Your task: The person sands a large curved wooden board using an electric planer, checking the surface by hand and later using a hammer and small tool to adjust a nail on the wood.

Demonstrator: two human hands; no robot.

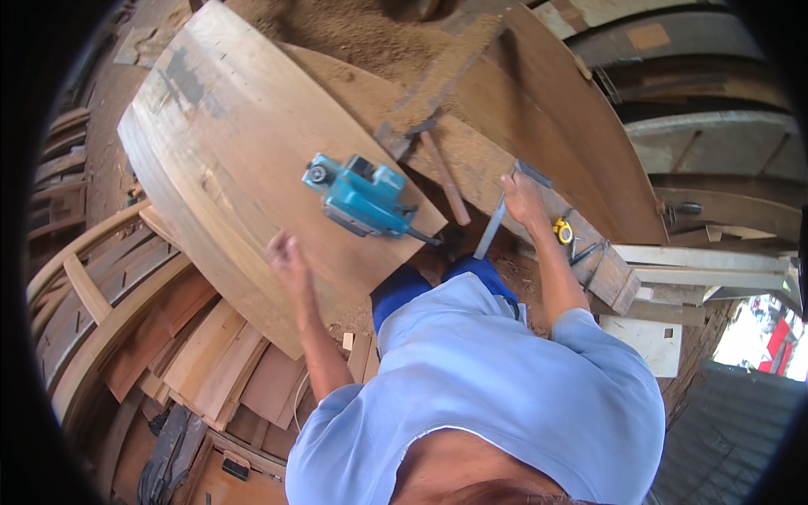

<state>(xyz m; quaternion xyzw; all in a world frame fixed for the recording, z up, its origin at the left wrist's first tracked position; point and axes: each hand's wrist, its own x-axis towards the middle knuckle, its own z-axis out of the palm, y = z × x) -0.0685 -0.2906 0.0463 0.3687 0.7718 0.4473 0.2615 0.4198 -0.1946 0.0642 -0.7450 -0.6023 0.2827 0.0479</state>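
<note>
My right hand grips a metal try square over the narrow wooden bench, its blade slanting down toward my legs. Over the edge of a broad, pale wooden panel hovers my left hand, its fingers bent and blurred, so I cannot make out whether they close on anything. A teal electric planer rests on the panel between my hands, its cord running off toward my lap. Beside the panel, a hammer with a wooden handle lies on the bench.
A yellow tape measure and a dark-handled tool sit on the bench near my right forearm. Sawdust covers the far ground. Stacked boards and a curved wooden frame crowd the left; more planks stand right.
</note>
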